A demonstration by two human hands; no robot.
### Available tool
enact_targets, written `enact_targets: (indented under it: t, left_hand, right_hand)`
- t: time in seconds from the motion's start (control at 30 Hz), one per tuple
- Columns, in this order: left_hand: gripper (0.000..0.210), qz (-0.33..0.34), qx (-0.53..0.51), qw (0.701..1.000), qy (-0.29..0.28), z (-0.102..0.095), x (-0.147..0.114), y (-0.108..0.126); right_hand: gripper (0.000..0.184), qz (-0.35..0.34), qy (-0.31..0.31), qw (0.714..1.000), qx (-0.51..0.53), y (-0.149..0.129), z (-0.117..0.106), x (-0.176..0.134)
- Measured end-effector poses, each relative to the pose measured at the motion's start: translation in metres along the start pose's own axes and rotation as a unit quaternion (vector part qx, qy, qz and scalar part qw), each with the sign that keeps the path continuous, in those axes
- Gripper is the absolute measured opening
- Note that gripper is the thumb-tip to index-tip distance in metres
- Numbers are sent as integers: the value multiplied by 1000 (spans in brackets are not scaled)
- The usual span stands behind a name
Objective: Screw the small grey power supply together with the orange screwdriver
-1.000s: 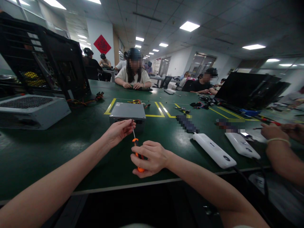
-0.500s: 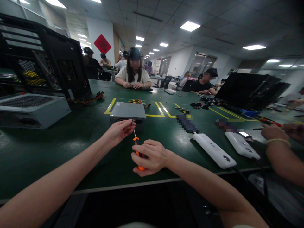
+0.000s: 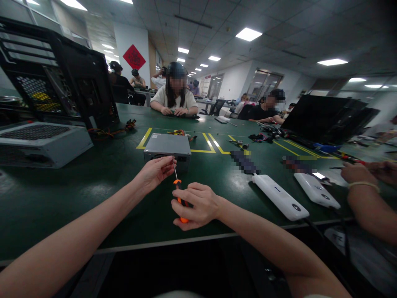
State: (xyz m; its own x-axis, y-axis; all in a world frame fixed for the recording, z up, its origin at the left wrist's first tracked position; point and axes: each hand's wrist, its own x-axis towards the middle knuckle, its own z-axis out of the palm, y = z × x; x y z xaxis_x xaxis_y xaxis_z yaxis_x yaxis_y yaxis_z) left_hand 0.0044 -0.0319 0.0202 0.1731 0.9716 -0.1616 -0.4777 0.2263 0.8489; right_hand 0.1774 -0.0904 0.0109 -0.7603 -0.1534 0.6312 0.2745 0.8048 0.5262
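My right hand (image 3: 197,205) is wrapped round the orange and black handle of a screwdriver (image 3: 177,182), whose thin shaft points up and away. At the tip of that shaft, the thumb and fingers of my left hand (image 3: 158,170) are pinched together. What they hold there, if anything, is too small to make out. Just behind my left hand a grey metal computer power supply (image 3: 167,144) sits on the green table, its near face partly hidden by my fingers. Coloured cables (image 3: 178,132) lie at its far side.
An open black computer case (image 3: 93,82) and a second power supply (image 3: 46,142) stand at the left. White power banks (image 3: 279,196) lie to the right, near a co-worker's hands (image 3: 359,174). Another person (image 3: 175,93) sits across the table. A black case (image 3: 322,118) stands far right.
Both hands and the screwdriver look almost unmoved. The view has shifted very slightly.
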Motion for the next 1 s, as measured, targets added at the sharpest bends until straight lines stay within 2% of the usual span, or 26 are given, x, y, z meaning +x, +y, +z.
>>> enact_targets:
  t: [0.67, 1.0]
  left_hand:
    - [7, -26, -4, 1000, 0, 2, -2, 1]
    - [10, -35, -10, 999, -6, 3, -3, 3]
  right_hand:
    - [31, 3, -15, 1000, -7, -1, 1, 0]
    - [31, 0, 8, 1000, 11, -1, 0, 2]
